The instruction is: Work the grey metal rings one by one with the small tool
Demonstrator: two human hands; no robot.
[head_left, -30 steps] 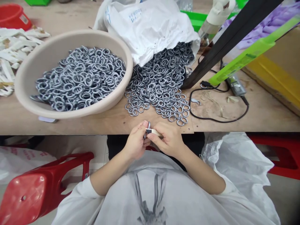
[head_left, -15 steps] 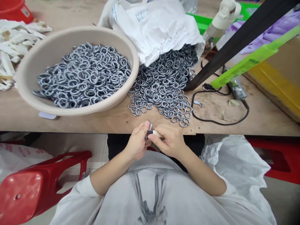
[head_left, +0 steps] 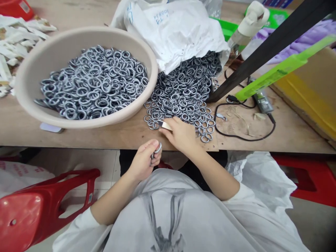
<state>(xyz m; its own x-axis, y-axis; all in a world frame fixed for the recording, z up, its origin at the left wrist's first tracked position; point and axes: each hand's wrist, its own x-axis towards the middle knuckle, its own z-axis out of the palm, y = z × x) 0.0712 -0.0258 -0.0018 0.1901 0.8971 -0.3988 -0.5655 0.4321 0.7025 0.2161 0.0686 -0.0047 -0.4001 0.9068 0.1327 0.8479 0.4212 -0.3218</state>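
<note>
Bright, even light puts glare on the left red stool [head_left: 23, 211], with edges looking stretched.

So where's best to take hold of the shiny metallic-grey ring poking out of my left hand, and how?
I'd pinch the metallic-grey ring by its exposed arc, coming from your right: that curve juts out of the left hand, which hides the rest. The right hand holds a cream-handled, dark-tipped tool, though.

Left of the basin [head_left: 105, 122], a red tub [head_left: 16, 9] ran out of view; right of the basin, a bag [head_left: 174, 33] covered some rings [head_left: 181, 94], and the right hand [head_left: 183, 135] partly hid a tool [head_left: 166, 126]!
</note>
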